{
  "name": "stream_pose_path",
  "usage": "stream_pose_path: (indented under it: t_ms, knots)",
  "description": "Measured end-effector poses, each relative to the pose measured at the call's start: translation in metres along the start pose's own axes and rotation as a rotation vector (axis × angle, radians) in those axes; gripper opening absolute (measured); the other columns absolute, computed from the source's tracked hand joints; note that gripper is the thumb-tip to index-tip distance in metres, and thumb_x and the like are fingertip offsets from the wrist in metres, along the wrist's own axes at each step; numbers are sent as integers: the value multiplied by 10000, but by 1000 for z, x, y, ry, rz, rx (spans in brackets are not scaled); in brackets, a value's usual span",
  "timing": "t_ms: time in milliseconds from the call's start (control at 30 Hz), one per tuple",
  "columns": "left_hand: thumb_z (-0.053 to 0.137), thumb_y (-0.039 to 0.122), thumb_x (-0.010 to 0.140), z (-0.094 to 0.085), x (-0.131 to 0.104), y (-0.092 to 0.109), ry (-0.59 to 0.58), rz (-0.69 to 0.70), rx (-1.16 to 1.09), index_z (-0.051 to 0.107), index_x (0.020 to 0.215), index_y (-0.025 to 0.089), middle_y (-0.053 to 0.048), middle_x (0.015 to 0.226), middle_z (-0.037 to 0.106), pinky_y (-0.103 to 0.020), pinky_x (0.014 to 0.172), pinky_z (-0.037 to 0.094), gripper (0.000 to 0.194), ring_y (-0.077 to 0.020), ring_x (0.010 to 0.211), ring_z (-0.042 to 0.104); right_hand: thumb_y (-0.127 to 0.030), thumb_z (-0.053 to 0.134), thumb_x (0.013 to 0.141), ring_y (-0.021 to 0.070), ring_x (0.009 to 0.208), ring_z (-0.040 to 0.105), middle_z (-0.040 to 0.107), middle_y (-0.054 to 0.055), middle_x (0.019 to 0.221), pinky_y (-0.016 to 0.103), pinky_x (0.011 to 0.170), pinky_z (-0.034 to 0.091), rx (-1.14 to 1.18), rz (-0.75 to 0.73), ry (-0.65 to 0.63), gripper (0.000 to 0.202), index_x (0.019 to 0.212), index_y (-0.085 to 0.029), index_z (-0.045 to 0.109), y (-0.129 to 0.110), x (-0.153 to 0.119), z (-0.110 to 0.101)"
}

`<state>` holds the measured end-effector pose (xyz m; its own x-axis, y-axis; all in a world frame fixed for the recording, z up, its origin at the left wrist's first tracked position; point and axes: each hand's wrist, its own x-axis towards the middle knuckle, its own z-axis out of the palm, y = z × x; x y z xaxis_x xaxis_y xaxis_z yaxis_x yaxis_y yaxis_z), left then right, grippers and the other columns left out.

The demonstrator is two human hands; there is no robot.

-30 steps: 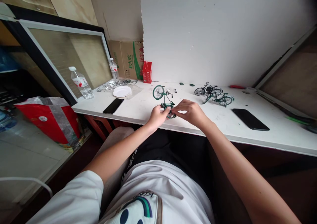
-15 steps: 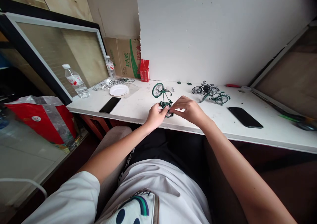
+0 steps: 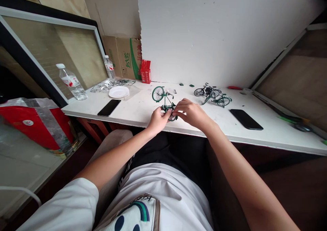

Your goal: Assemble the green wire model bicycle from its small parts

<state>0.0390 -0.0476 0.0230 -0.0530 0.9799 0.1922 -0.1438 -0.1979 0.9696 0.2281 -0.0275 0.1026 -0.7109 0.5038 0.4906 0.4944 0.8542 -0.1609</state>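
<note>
My left hand (image 3: 158, 120) grips the green model bicycle (image 3: 166, 106) at its near end, the thumb pressed down by the near wheel. The rest of the bicycle stretches away from me, its far wheel (image 3: 158, 94) ahead of my left hand. My right hand (image 3: 190, 111) comes in from the other side, thumb and fingers bent together, their tips at that same near wheel; the spot is too small for me to tell whether they pinch it or only press against it. I hold all this over the front part of the white bench (image 3: 138, 112), and whether the bicycle touches it I cannot tell.

Beyond my right hand and to its right stands a black model bicycle (image 3: 207, 90), with a second green bicycle (image 3: 222, 100) just in front of it, the two overlapping in my view. Nearer, well to the right of that hand, lies a black phone (image 3: 246, 119). Straight beyond my right hand, near the white board (image 3: 217, 37), sit two small green pieces (image 3: 181, 84).

To the left of my left hand another phone (image 3: 109, 107) lies screen up. A white plate (image 3: 119, 92) sits farther out behind it, with a tangle of thin parts (image 3: 112, 84) past the plate.
</note>
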Motion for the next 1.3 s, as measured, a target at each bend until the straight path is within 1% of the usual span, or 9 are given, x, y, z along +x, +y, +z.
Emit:
stream_pose_path:
  t_ms: [67,133,233,333,433,567,833,1033,1300]
  knots:
    - [799,609,881,0,-1,1,-16,24,34,650,1134,163,-123,957,823,-388,827,669,534,-246,846,813,-474,658,1035,295,996,647,768,123,965,410,750,558,162,37,19,308,948,-236,833,5,0,0]
    - [773,600,907,1,-4,2,-23,69,95,644,1123,170,-117,938,822,-359,794,656,498,-241,819,809,-609,721,957,297,977,655,754,125,944,413,738,581,316,104,14,387,906,-241,830,11,0,-1]
    - [747,573,937,4,-8,3,-16,121,190,622,1069,184,-92,846,807,-297,696,610,430,-226,747,793,-699,792,848,280,925,681,750,112,937,418,764,586,456,213,-40,463,872,-238,817,17,-1,-3]
    - [716,543,964,6,-12,4,-19,130,253,583,1021,198,-86,808,795,-263,621,558,374,-223,722,784,-706,813,815,263,895,693,755,96,927,410,788,563,515,265,-108,476,865,-233,805,22,-3,-4]
    - [694,509,982,8,-15,6,-28,162,287,544,992,213,-103,857,809,-253,613,541,332,-227,758,794,-684,828,807,253,884,695,751,83,918,409,818,554,570,275,-139,461,878,-229,801,28,-3,-1]
    - [694,462,985,9,-19,11,-13,212,330,496,970,231,-111,877,819,-248,599,535,305,-228,756,798,-648,819,835,240,871,693,729,77,925,416,861,553,614,244,-102,419,881,-231,809,32,-3,4]
    - [717,383,975,9,-21,20,43,269,331,525,1067,231,-111,930,835,-300,731,622,261,-249,834,825,-614,811,864,224,868,669,716,73,984,406,855,542,592,218,-58,382,906,-235,791,28,-2,3]
    - [713,403,980,9,-22,25,55,293,314,486,1048,236,-114,948,834,-288,720,615,290,-244,830,823,-606,765,902,256,1021,649,693,81,1056,426,925,540,604,245,-24,367,923,-241,734,27,-1,9]
    - [721,460,980,11,-24,25,91,271,234,513,1061,229,-102,935,819,-292,760,599,322,-235,855,808,-685,684,944,266,1066,659,677,99,1107,445,969,554,591,251,-21,455,998,-236,736,24,1,10]
